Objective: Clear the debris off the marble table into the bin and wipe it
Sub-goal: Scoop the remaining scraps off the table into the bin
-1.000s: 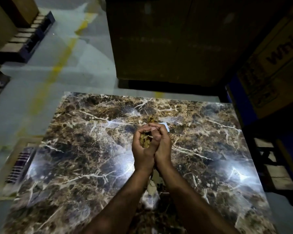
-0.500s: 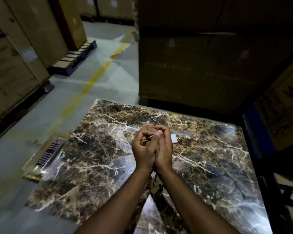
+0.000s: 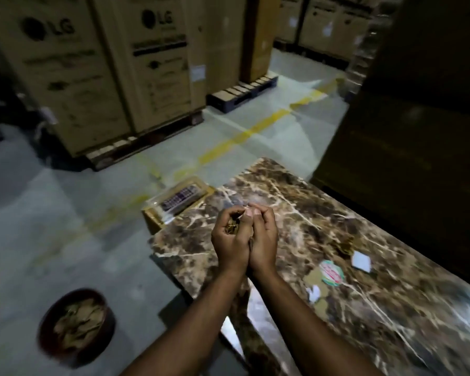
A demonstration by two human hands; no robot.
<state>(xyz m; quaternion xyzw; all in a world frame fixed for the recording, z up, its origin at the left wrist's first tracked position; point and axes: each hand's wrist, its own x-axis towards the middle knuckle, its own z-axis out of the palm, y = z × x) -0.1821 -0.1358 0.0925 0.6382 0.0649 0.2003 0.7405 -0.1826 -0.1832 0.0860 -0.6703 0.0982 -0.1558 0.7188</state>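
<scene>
Brown-veined marble worktop (image 3: 364, 308) is filling the frame from 12 to 5 o'clock. Tall LG-printed cardboard boxes (image 3: 158, 66) are standing at 11. A round dark bin (image 3: 75, 325) holding dry leaves is sitting on the grey floor (image 3: 52, 226) at 8. Left hand (image 3: 229, 236) and right hand (image 3: 263, 237) are pressing together, cupping dry brown leaf debris (image 3: 231, 226) above the worktop's near-left corner. White paper scraps (image 3: 361, 261) are lying at 4.

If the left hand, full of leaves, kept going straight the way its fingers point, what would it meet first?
Probably the clear-lidded box beside the marble table's far left corner. The left hand, cupped with the right hand around dry leaves, points up-left; depth is unclear.
</scene>
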